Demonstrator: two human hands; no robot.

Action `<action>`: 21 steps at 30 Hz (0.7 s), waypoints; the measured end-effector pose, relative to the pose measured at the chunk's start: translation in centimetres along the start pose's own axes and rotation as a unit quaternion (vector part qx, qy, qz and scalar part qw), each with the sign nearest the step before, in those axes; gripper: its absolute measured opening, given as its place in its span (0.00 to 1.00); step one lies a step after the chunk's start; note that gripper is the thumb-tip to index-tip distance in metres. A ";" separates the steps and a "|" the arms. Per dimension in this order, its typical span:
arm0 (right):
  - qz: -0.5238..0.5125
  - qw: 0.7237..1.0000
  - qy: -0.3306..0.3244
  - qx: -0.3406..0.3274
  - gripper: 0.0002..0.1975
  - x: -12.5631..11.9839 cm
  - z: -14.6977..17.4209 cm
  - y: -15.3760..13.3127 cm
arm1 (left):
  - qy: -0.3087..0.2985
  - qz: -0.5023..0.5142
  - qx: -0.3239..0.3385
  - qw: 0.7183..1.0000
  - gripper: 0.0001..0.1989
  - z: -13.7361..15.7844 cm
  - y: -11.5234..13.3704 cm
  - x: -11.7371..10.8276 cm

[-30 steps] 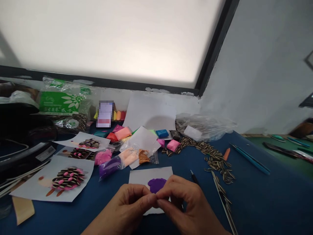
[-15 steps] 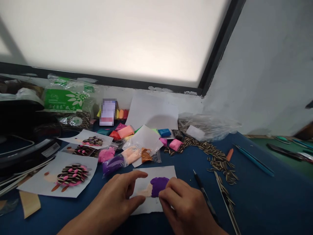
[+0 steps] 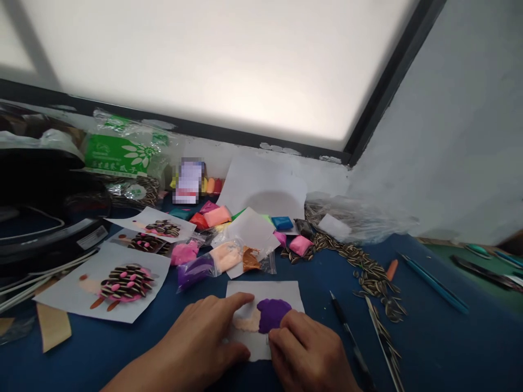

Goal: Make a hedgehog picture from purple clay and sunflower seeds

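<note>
A small white sheet of paper (image 3: 286, 289) lies before me, bearing a flat patch of purple clay (image 3: 274, 316) and, joined to its left, a patch of pale peach clay (image 3: 248, 322). My left hand (image 3: 204, 337) rests at the sheet's left side, thumb and forefinger spread apart around the peach patch, holding nothing. Curled at the purple patch's lower right edge is my right hand (image 3: 308, 348), its thumb and fingers bunched together. Whatever its fingertips may pinch is hidden behind them.
To the left lie hedgehog pictures (image 3: 122, 288) of clay and seeds. Bags of coloured clay (image 3: 196, 272) sit behind the sheet. Sunflower seeds (image 3: 359, 261), a black pen (image 3: 347, 326), metal tweezers (image 3: 382, 343) and a blue tool (image 3: 435, 283) are on the right. A phone (image 3: 188, 182) stands at the back.
The view has shifted a little, so most things appear further right. My right fingers remain at the purple clay's edge, and my left hand stays spread beside the peach patch.
</note>
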State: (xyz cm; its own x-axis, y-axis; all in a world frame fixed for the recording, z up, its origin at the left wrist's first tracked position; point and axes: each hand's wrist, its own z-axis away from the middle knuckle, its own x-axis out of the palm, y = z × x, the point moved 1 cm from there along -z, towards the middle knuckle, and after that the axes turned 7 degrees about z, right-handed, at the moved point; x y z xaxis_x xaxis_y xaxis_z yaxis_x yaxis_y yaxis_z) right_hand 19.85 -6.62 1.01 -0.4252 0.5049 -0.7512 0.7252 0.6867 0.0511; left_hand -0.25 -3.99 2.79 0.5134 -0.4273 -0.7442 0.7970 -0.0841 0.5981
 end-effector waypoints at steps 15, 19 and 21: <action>0.015 1.000 -0.018 0.018 0.15 0.2 -0.2 -0.3 | 0.003 0.008 -0.002 1.000 0.35 0.2 0.1 -0.3; 0.038 0.999 -0.029 0.008 0.14 -0.1 0.0 -0.5 | -0.003 0.003 -0.003 1.000 0.35 0.2 0.3 -0.4; 0.039 0.997 -0.063 0.012 0.14 -0.4 0.1 -0.5 | -0.012 0.000 -0.006 1.000 0.35 0.2 0.3 -0.4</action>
State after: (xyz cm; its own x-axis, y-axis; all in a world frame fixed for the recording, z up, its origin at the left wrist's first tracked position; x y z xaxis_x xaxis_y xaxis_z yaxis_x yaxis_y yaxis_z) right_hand 19.74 -7.24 1.19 -0.2975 0.4851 -0.8223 0.7665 0.6348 0.0972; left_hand -0.27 -4.00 3.36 0.5066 -0.4487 -0.7362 0.8005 -0.0724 0.5949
